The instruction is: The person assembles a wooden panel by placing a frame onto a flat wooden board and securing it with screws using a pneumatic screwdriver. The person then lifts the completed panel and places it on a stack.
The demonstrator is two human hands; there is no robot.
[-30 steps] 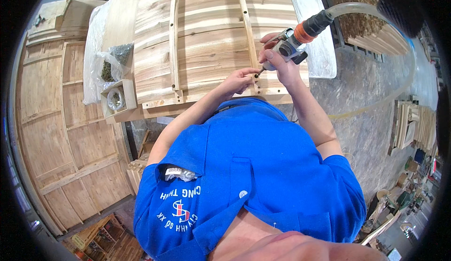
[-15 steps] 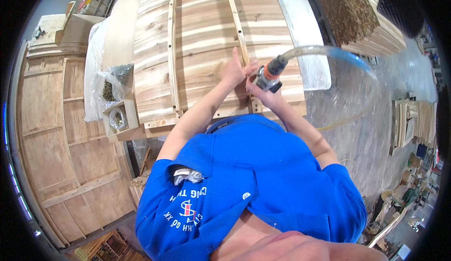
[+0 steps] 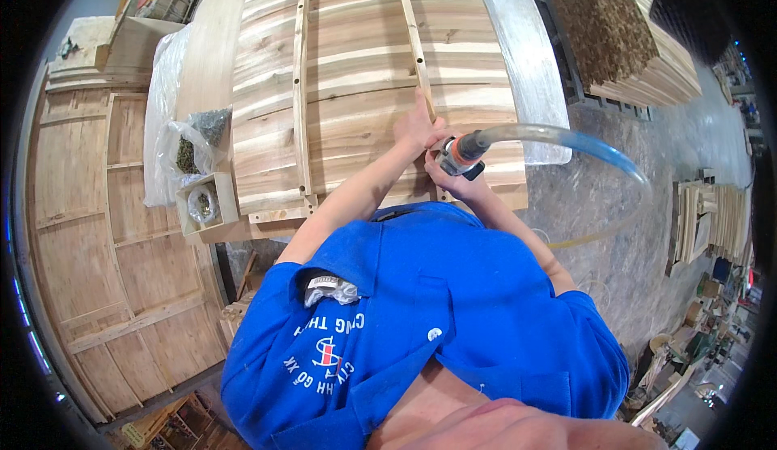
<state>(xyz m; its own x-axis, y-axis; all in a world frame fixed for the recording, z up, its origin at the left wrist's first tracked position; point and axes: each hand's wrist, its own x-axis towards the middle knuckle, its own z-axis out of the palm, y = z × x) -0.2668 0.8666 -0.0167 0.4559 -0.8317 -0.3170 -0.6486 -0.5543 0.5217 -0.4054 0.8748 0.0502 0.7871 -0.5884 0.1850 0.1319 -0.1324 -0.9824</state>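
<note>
- Pale wood, striped with grain: the wooden panel point(image 3: 356, 126) lies flat in front of the person, and the right-side batten point(image 3: 411, 25) runs away across it.
- Right hand point(image 3: 450, 176) now, wrapped firmly round the driver point(image 3: 467, 149), while the clear hose point(image 3: 566, 133) arches off to the right.
- Left hand point(image 3: 414, 130) is at the near part of that batten, one finger stretched along it; whether it pinches anything small, I can't tell.
- Tool tip? Hidden by the hands and the driver, so I can't call whether it's seated.
- For my money, this wants the driver square to the batten, pressure straight along its axis, trigger steady.
- Those left fingers should brace the wood yet sit clear of the tip.
- And mind that hose: enough slack, please, or it could tug the driver sideways.
</note>
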